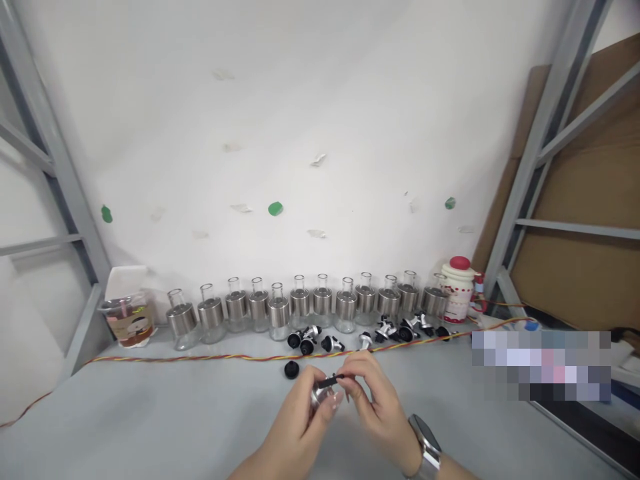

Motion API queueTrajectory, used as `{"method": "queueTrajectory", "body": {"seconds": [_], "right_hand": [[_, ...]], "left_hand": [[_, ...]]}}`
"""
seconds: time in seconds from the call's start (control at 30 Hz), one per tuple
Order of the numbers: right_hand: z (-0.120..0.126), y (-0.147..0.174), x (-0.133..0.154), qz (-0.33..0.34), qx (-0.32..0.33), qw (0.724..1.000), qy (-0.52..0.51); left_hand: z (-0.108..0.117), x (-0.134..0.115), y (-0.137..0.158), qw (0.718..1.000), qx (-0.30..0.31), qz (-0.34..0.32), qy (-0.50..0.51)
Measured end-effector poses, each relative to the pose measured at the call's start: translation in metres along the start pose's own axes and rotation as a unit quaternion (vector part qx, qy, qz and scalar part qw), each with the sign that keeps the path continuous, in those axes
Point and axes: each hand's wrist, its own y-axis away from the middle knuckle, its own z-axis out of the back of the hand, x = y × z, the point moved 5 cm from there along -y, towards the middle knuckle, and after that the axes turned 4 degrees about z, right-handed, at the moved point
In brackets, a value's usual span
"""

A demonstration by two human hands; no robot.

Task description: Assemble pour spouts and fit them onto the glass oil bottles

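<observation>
Over the near part of the grey surface point(150, 407), the left hand point(303, 413) is curled closely around a small silver spout point(319, 397), while the right hand point(373, 397) pinches the black strip point(327, 382) on it between thumb and fingertips. The spout looks light, stiff and perhaps slick, best held by its wider silver body. Beyond, glass bottles point(279, 311) with metal collars line the surface before a white wall point(350, 133) between grey metal posts point(63, 150).

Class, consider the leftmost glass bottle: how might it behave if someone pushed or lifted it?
The leftmost bottle is probably fragile, since its neck and base look like clear glass. Its shiny metal band may feel slippery. Standing upright, it might tip if pushed at the neck.
</observation>
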Motion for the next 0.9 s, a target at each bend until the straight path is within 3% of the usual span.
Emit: {"method": "queueTrajectory", "body": {"seconds": [0.47, 0.9], "right_hand": [[-0.0029, 0.0054, 0.0041, 0.017, 0.017, 1.0, 0.007], [-0.001, 0.0052, 0.0064, 0.02, -0.001, 1.0, 0.019]], "left_hand": [[-0.001, -0.0082, 0.0033, 0.997, -0.006, -0.052, -0.063], [-0.0002, -0.009, 0.0047, 0.998, -0.018, -0.058, -0.036]]}}
